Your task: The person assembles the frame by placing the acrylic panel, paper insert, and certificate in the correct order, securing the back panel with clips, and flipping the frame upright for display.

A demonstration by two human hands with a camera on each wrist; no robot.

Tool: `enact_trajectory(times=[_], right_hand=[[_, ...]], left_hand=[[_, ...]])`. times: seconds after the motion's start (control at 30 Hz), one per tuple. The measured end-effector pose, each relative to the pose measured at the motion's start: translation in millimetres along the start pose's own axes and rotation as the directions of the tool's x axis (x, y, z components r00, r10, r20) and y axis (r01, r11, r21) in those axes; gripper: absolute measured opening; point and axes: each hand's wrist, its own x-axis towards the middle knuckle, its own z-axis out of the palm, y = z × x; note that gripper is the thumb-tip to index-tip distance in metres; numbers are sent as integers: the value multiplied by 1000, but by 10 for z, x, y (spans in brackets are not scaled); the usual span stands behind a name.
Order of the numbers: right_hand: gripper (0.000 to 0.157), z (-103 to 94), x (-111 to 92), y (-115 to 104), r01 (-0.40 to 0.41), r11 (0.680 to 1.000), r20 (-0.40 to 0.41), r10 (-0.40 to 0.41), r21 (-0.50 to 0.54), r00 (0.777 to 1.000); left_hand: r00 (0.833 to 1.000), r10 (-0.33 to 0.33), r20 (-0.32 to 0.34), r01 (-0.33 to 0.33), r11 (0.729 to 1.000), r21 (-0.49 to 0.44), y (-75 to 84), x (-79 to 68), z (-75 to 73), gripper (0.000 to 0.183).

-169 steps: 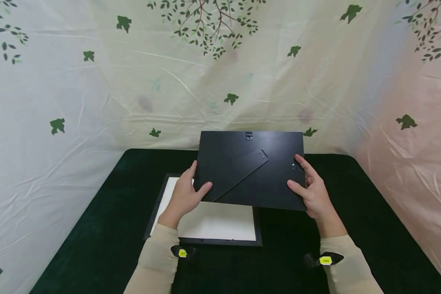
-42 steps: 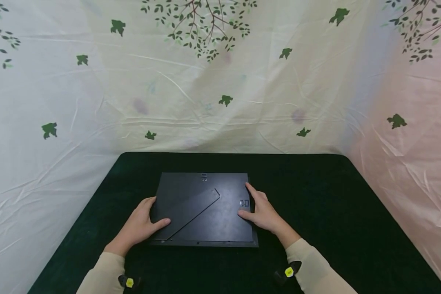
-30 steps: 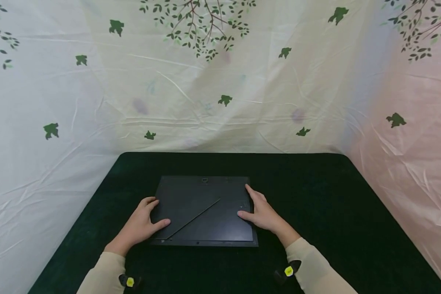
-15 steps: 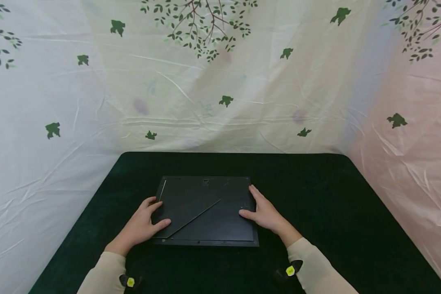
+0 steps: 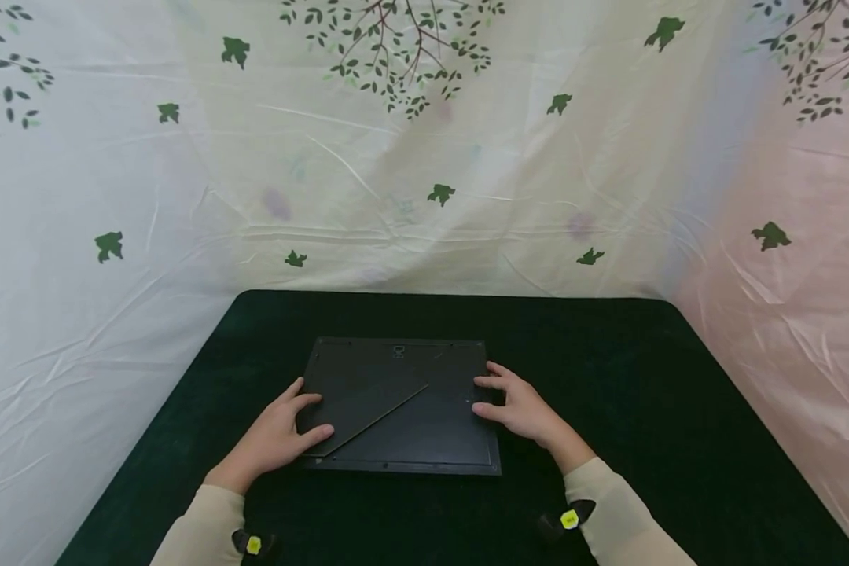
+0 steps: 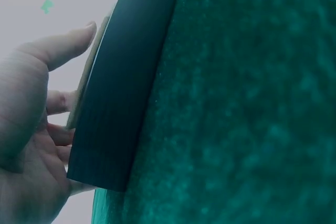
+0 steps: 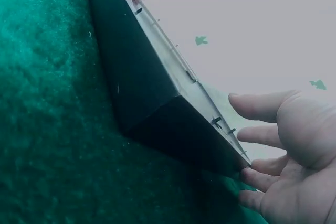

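Observation:
A black picture frame lies face down on the table, with a black backing board set in its back. A flat diagonal stand leg lies against the board. My left hand is at the left side, with thumb and fingers spread over the board's edge. At the right side my right hand has its fingers extended, fingertips at the rim. In the right wrist view, small tabs stick up along the rim beside these fingers. The left wrist view shows the frame's deep side wall.
A dark green cloth covers the table around the frame. Behind and to both sides hangs a pale fabric printed with leaves and branches. Each wrist wears a dark band with a yellow tag.
The backing board, held above the frame earlier, has come down into it and covers the white sheet. Lately my right fingers have shifted along the rim and my left fingers have spread.

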Motion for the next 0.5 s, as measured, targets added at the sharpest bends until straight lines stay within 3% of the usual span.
enact_trajectory(times=[0.2, 0.37, 0.5], right_hand=[[65, 35, 3, 11, 49, 996, 1, -49, -71, 999], [81, 66, 13, 47, 148, 969, 67, -137, -196, 988], [83, 73, -4, 47, 168, 959, 111, -145, -230, 983]], left_hand=[[1000, 16, -8, -16, 1000, -2, -12, -7, 16, 74], [998, 66, -17, -65, 998, 18, -4, 3, 41, 79], [997, 77, 18, -78, 995, 55, 7, 23, 60, 85]])
